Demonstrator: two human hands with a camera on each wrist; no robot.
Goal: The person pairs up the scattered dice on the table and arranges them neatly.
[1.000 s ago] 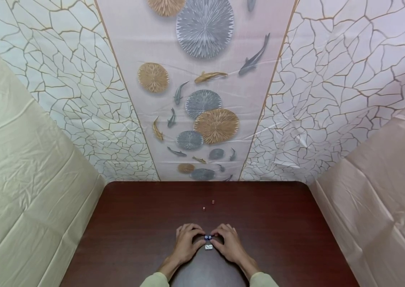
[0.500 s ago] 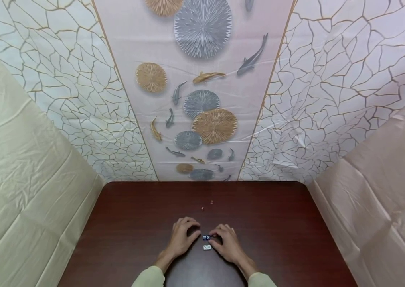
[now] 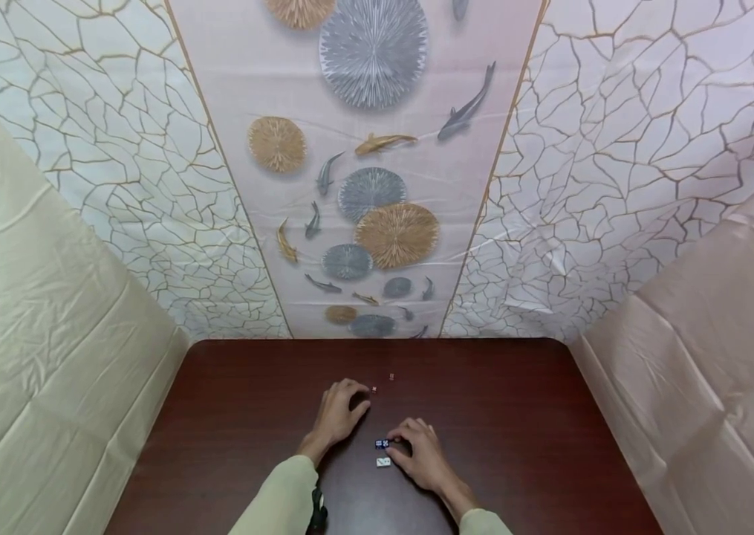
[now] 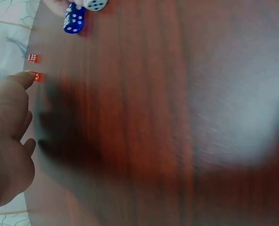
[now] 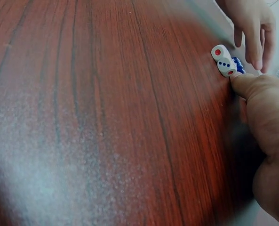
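A pair of small blue dice point(image 3: 382, 443) sits side by side on the brown table point(image 3: 249, 446). The right hand point(image 3: 423, 455) has its thumb and index finger at the right-hand blue die, seemingly pinching it. Just nearer to the person, two white dice point(image 3: 383, 462) lie together; they also show in the right wrist view point(image 5: 224, 61). Farther out, the left hand point(image 3: 336, 416) reaches its index fingertip to a red die point(image 3: 374, 389), with the thumb held apart. A second red die point(image 3: 391, 377) lies slightly beyond. In the left wrist view that fingertip touches the nearer red die point(image 4: 36, 76).
A patterned cloth point(image 3: 377, 186) hangs behind the table's far edge. Pale cloth walls stand at the left point(image 3: 49, 334) and right point(image 3: 704, 357). A black strap-like thing point(image 3: 319, 511) sits under the left sleeve.
The left hand has left the blue dice and moved forward and left to the nearer red die. The right hand has stayed at the blue dice. The view has shifted slightly.
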